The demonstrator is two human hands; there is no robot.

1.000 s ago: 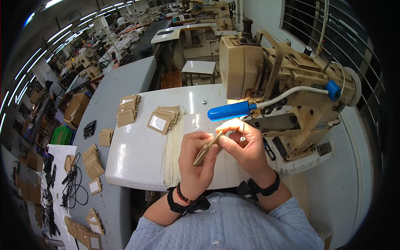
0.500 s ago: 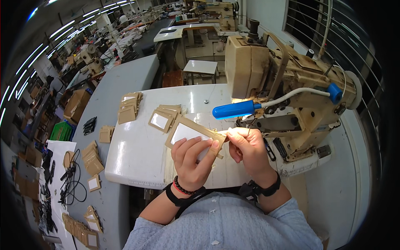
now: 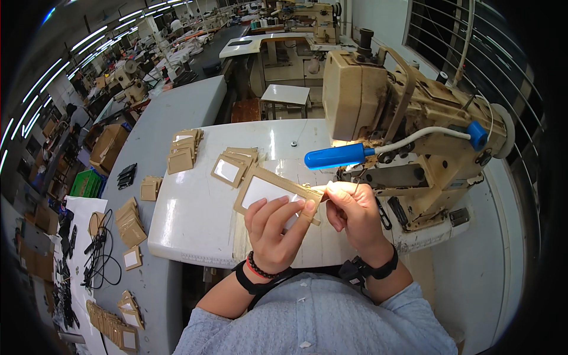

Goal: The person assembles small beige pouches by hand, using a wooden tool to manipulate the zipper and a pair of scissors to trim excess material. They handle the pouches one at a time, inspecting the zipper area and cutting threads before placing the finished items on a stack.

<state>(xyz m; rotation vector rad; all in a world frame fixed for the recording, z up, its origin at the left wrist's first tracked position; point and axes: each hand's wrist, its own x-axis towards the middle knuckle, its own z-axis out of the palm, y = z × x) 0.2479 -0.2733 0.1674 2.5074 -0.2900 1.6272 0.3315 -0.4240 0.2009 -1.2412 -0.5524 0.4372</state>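
Tilted above the white sewing table is a tan card holder [image 3: 255,190] with a pale, clear-looking window. My left hand [image 3: 272,236] grips it from the near side, thumb near its right end and fingers over the window. At that right end, my right hand [image 3: 356,214] is closed in a pinch against the holder's narrow edge. Whatever lies between those fingertips is too small to make out. Just behind the held holder lies a small pile of similar tan holders [image 3: 229,168]. Another stack of holders [image 3: 181,155] sits farther left on the table.
A beige sewing machine [image 3: 435,112] stands at the right, its blue lamp [image 3: 335,157] hanging just beyond my hands. Black clips [image 3: 397,210] lie by its base. On the grey side table [image 3: 177,109] are more tan holders [image 3: 130,223] and a tangled black cable [image 3: 102,251].
Both hands and the card holder hold nearly the same pose, with only a slight shift to the right at the pinched end. The view has moved very slightly.
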